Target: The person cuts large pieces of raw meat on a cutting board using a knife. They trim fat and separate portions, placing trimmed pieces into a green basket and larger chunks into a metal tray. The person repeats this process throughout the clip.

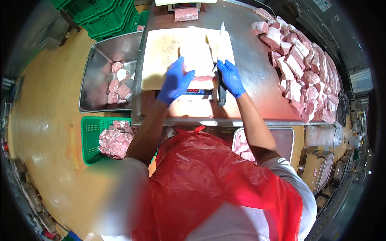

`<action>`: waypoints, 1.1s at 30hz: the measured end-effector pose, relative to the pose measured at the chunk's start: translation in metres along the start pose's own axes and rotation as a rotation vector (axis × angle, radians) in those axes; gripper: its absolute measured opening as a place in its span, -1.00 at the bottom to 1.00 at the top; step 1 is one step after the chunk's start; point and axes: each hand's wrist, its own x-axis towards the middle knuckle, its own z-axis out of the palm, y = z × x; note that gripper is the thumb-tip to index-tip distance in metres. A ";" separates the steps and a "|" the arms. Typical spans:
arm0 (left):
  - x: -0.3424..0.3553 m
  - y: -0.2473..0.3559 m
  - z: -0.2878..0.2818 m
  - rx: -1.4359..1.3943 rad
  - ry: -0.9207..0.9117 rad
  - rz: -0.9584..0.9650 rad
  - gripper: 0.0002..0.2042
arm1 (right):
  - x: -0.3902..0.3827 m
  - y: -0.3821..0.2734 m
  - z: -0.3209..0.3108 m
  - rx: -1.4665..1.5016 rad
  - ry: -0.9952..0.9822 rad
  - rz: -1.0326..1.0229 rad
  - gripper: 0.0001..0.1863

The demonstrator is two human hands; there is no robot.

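Observation:
A slab of pale meat (pixel 197 60), washed out by bright light, lies on the white cutting board (pixel 159 48). My left hand (pixel 175 82), in a blue glove, grips its near left corner, thumb on the near edge and fingers along the side. At the slab's right side, my gloved right hand (pixel 231 78) holds a knife (pixel 221 94). The black handle points toward me and the pale blade points away across the board. A scale's display (pixel 195 92) shows at the board's near edge, partly covered by the meat and the board.
Many cut meat pieces (pixel 305 68) are heaped on the steel table (pixel 253 88) at right. One piece (pixel 186 15) lies beyond the board. To the left stand a steel tub (pixel 90 86) with meat, a green crate (pixel 89 138) of trimmings and stacked green crates (pixel 106 20). Another tray (pixel 283 138) sits below the table edge.

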 end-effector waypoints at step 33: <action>-0.006 -0.007 -0.006 -0.205 0.328 -0.281 -0.73 | -0.113 -0.076 -0.013 -1.216 -0.472 -0.079 -0.81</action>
